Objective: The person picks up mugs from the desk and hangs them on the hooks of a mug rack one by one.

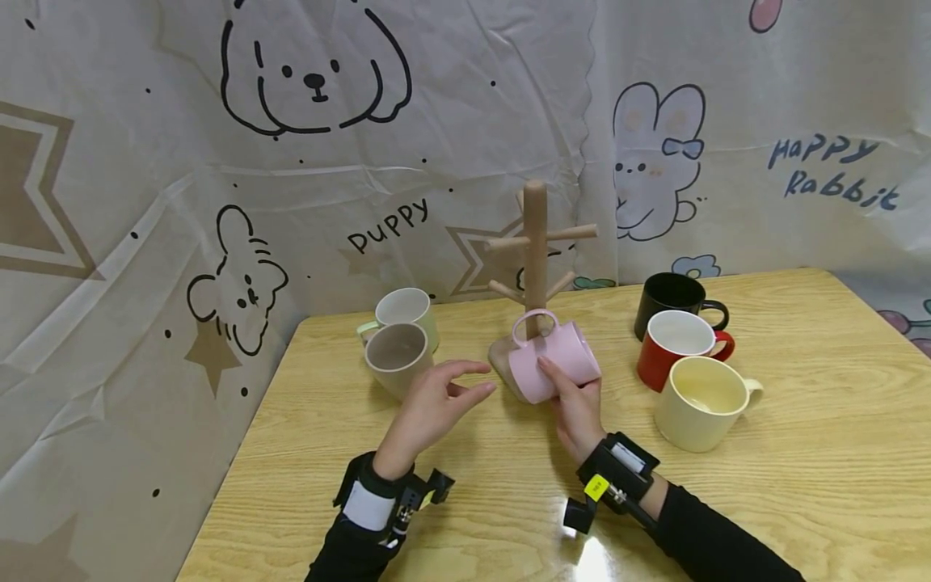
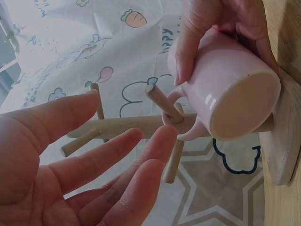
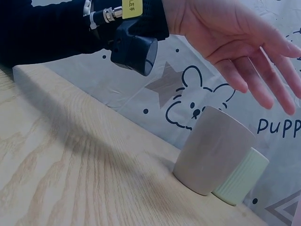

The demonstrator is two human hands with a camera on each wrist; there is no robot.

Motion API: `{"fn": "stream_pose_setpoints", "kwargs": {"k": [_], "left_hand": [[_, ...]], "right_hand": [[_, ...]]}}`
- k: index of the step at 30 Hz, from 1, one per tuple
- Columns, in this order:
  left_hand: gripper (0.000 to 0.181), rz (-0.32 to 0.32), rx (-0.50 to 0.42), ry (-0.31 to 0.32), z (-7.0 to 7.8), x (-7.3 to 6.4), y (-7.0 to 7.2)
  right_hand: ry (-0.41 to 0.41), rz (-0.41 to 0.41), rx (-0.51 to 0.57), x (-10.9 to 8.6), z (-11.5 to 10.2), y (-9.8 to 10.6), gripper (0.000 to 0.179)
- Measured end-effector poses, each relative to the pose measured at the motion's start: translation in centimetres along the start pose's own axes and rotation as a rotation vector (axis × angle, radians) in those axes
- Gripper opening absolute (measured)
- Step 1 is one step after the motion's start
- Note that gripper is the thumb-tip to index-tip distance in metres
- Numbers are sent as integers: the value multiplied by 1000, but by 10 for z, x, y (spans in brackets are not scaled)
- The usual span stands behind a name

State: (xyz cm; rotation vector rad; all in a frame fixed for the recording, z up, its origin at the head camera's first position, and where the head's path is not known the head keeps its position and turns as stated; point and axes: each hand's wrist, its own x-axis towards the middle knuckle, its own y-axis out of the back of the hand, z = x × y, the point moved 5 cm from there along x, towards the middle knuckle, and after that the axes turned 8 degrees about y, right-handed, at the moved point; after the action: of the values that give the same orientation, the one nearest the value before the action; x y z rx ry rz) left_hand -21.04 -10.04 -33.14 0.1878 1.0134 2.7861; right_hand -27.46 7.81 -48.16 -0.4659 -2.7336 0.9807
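My right hand (image 1: 582,416) grips a pink mug (image 1: 556,364), which is tilted on its side with its handle upward, in front of the wooden mug tree (image 1: 536,234). Seen from the left wrist, the mug's handle (image 2: 190,134) overlaps a peg (image 2: 162,101) of the tree; whether the peg passes through it I cannot tell. Left of the pink mug, my left hand (image 1: 440,404) hovers with fingers spread and nothing held. A greyish mug (image 1: 396,364) stands just behind that hand, and a pale green mug (image 1: 418,311) stands behind the greyish one.
Along the right side of the wooden table (image 1: 291,453) stand a black mug (image 1: 665,303), a red mug (image 1: 658,356) with a white inside and a pale yellow mug (image 1: 694,416), their handles pointing right. A printed cloth (image 1: 473,121) hangs behind the table.
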Motion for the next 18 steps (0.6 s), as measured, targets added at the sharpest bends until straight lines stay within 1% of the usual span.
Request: {"fn": "stream_pose_setpoints", "kwargs": {"k": [8, 14, 18], "left_hand": [[34, 3, 18, 2, 0, 0, 0], [35, 0, 31, -7, 0, 0, -1], [35, -6, 34, -3, 0, -1, -2]], "right_hand": [[21, -15, 14, 1, 1, -3, 72], [48, -26, -26, 1, -3, -7, 79], [48, -26, -45, -3, -9, -9, 85]]}}
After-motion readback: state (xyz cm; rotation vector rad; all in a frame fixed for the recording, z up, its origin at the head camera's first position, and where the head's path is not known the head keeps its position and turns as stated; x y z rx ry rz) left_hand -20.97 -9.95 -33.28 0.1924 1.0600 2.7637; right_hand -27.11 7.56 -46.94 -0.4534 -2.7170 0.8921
